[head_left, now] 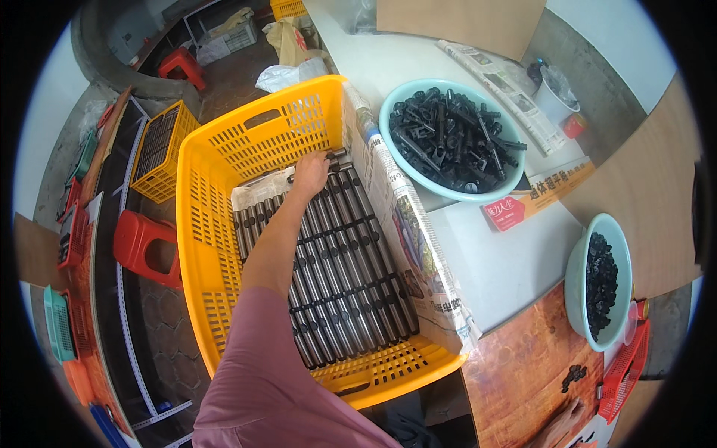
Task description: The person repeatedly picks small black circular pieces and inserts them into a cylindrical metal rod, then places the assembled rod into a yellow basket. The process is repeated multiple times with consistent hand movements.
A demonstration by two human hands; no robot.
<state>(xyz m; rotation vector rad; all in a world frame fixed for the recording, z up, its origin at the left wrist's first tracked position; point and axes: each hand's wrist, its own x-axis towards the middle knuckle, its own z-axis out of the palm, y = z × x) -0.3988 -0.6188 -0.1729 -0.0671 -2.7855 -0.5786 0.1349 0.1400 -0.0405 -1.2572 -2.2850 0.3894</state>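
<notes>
My left hand (310,174) reaches into a large yellow plastic basket (196,246). Its fingers are closed around a short metal tube (338,155) at the far end of the load. Rows of similar silver tubes (340,257) with black fittings lie packed side by side in the basket, below my forearm. Newspaper (407,231) lines the basket's right wall. Low on the right, my right hand (562,425) shows only in part over the wood-patterned tabletop (515,362), its fingers unclear. Several small black pieces (574,377) lie just beyond it.
On the white table (470,254) stands a pale blue basin (388,142) full of black plastic parts. Another pale blue bowl (575,291) holds small black pieces, beside a red basket (626,373). Left are red stools (142,246), a smaller yellow crate (160,179) and a shelf (112,299).
</notes>
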